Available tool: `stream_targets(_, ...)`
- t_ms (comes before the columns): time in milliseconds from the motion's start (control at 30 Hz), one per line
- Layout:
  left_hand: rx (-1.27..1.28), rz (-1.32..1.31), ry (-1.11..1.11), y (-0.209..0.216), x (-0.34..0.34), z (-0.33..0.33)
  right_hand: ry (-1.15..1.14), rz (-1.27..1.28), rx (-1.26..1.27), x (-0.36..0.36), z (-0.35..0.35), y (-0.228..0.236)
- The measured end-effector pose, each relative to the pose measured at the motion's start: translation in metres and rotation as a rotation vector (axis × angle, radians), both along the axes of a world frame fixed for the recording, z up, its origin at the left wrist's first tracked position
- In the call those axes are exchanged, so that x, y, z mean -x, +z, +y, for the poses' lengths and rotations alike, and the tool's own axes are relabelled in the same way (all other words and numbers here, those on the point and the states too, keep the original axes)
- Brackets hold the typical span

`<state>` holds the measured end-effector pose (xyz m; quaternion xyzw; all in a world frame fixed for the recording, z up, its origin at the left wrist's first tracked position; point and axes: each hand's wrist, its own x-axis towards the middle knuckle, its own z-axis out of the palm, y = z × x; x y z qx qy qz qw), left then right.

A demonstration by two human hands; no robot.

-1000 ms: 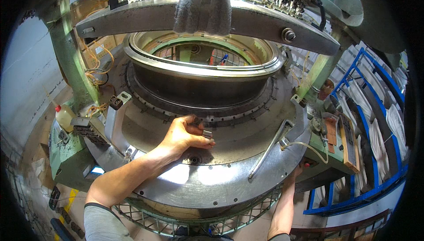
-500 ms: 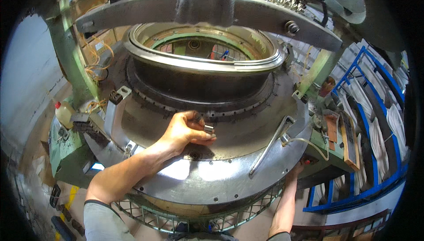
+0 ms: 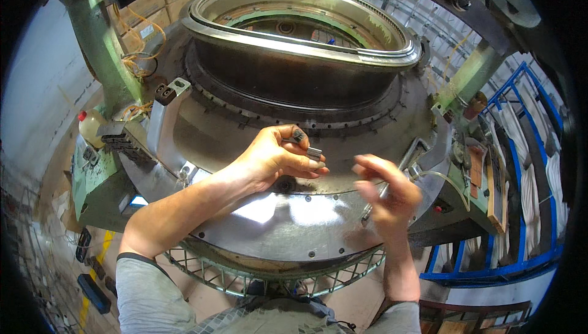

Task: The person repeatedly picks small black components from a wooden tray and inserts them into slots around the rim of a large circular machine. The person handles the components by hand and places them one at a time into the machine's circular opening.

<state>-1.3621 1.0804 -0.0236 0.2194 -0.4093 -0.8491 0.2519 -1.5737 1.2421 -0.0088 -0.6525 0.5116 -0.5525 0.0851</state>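
Observation:
My left hand [image 3: 272, 159] is above the front of the machine's round metal bed [image 3: 202, 141]. Its fingers are closed on small metal pieces [image 3: 315, 153], shiny and grooved; a darker end shows by the index finger. Their exact kind is too small to make out. Facing it on the right is my right hand [image 3: 389, 196], blurred, with thumb and fingers apart and nothing visible between them. Behind this hand, an angled metal bar [image 3: 416, 150] on the bed is partly hidden. The polished front rim [image 3: 275, 236] lies below both hands.
A large open metal cylinder [image 3: 288, 80] rises behind my hands. Green posts [image 3: 101, 58] flank the bed. A red-capped bottle [image 3: 92, 127] stands at left. To the right are a thin pale hose [image 3: 450, 181] and a blue rack [image 3: 520, 211] with white cloth.
My right hand has come up from below the right rim to near my left hand. The left hand has shifted slightly right and up in the picture, still holding the metal pieces. The view has shifted.

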Motion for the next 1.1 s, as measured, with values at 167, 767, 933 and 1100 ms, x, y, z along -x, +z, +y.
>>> stream_targets(167,-0.044,0.076,0.030,-0.002,-0.005,0.000,0.143,0.165,-0.084,-0.039,-0.052,0.009)
stream_targets(767,-0.118,0.154,-0.107,0.002,-0.010,0.003,0.286,-0.005,-0.030,-0.014,-0.055,-0.019)
stream_targets(933,-0.108,0.137,-0.147,0.008,-0.014,0.001,0.264,-0.053,-0.003,-0.017,-0.055,-0.020)
stream_targets(1100,-0.003,0.018,-0.030,0.014,-0.014,0.001,0.202,0.109,0.096,-0.029,-0.058,-0.016)
